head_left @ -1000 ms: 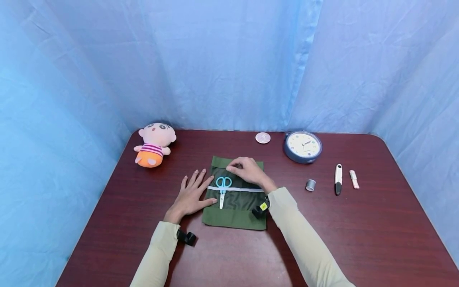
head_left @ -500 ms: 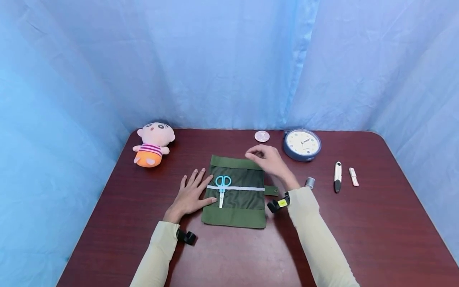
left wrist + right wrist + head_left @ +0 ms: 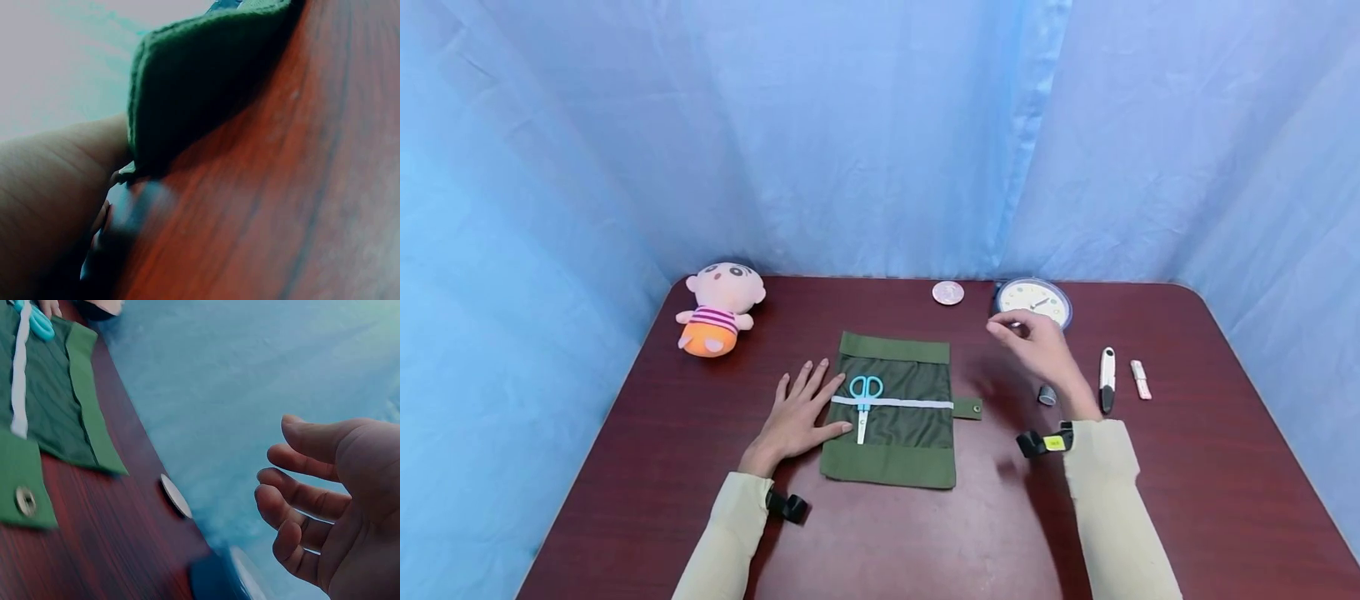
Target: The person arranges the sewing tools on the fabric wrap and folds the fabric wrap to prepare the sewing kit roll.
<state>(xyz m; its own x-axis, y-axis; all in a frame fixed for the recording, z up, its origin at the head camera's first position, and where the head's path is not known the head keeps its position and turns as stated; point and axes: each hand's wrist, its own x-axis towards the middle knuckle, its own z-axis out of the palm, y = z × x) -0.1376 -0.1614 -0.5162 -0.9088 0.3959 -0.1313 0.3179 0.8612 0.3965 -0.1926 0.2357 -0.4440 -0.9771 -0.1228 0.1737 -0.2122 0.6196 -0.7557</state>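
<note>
The green fabric pouch lies unfolded on the table, its snap tab sticking out to the right. Light-blue scissors are held under its white elastic band. With fingers spread, the left hand rests at the pouch's left edge, thumb tip close to the scissors' blades. Raised over the table between pouch and clock, the right hand touches nothing; in the right wrist view the hand has loosely bent fingers and nothing in them. The left wrist view shows a pouch corner lifted off the tabletop.
A plush doll lies at the back left. Along the back are a round disc and a clock, partly behind the right hand. To the right lie a grey thread spool, a white-and-black tool and a small pale item.
The right hand has moved right, from above the pouch to in front of the clock, uncovering the snap tab. The left hand has stayed at the pouch's left edge.
</note>
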